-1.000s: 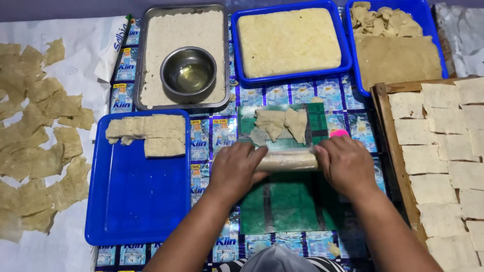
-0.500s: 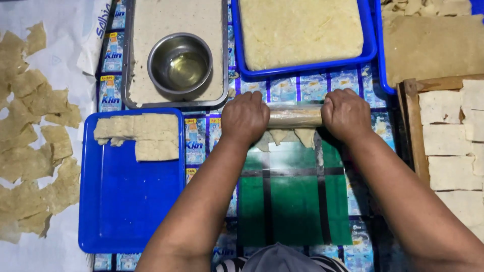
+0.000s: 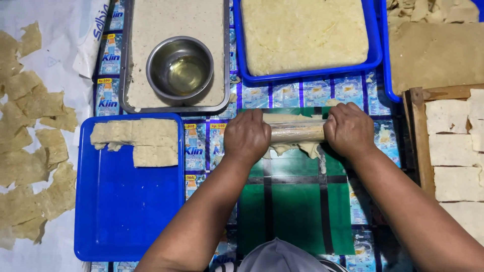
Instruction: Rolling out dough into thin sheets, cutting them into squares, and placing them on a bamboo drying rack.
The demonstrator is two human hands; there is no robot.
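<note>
My left hand (image 3: 246,137) and my right hand (image 3: 349,131) press down on the two ends of a plastic-wrapped rolling pin (image 3: 296,132). The pin lies across pale dough (image 3: 301,148) at the far end of a green mat with dark stripes (image 3: 295,201). Bits of dough stick out from under the pin on both sides. Both palms face down, with the fingers curled over the pin.
A blue tray (image 3: 128,209) at the left holds flat dough sheets (image 3: 136,138). Behind it are a metal tray (image 3: 126,70) with a steel bowl (image 3: 180,67) and a blue tray (image 3: 375,48) of crumbly mash. Thin pieces (image 3: 30,151) lie far left; a wooden tray (image 3: 417,136) of white squares stands right.
Both hands pushed the rolling pin away from me along the green mat, from its near part to its far end, flattening the dough under it.
</note>
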